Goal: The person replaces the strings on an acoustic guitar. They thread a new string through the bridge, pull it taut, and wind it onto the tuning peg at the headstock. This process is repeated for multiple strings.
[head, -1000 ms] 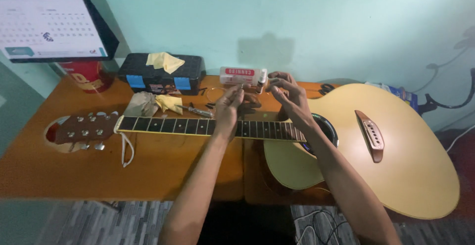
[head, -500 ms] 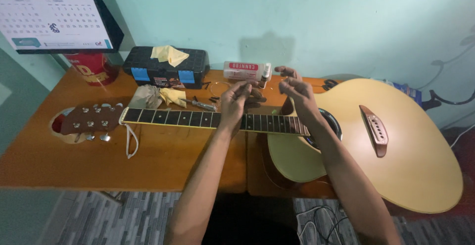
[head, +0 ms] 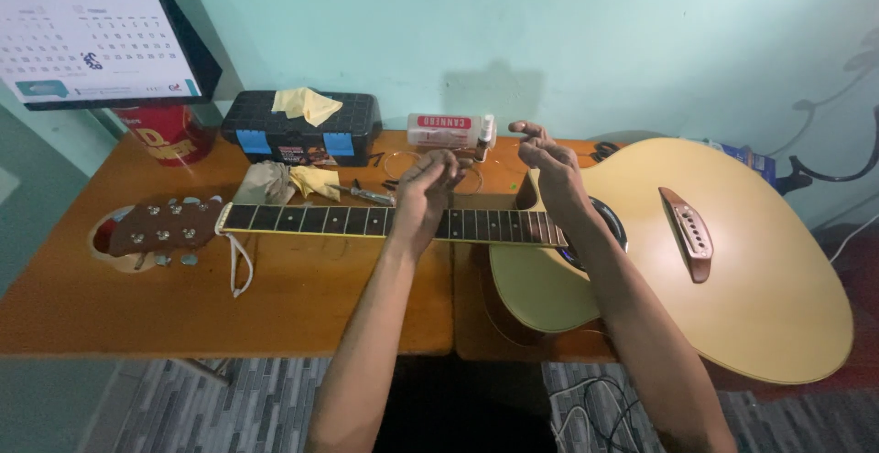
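Orange-brown wood makes up the desk (head: 275,307) in front of you, set against a pale green wall. Across it lies a pale yellow acoustic guitar (head: 732,270), body to your right, dark fretboard (head: 320,221) running left to a reddish headstock (head: 165,226) that sits over a round hole in the desk top. At the back left a desk calendar (head: 92,27) leans by a red tin (head: 169,133), and beside that stands a black and blue toolbox (head: 298,133) with a yellow cloth (head: 307,103) on its lid. A second crumpled cloth (head: 288,181) lies just above the neck, near some small metal tools (head: 371,195). A white tube with a red label (head: 449,130) rests behind your hands. Your left hand (head: 426,195) hovers over the middle of the neck, fingers curled together; your right hand (head: 548,162) is raised near the neck joint, thumb and forefinger pinched. Whether either holds a thin string, I cannot tell.
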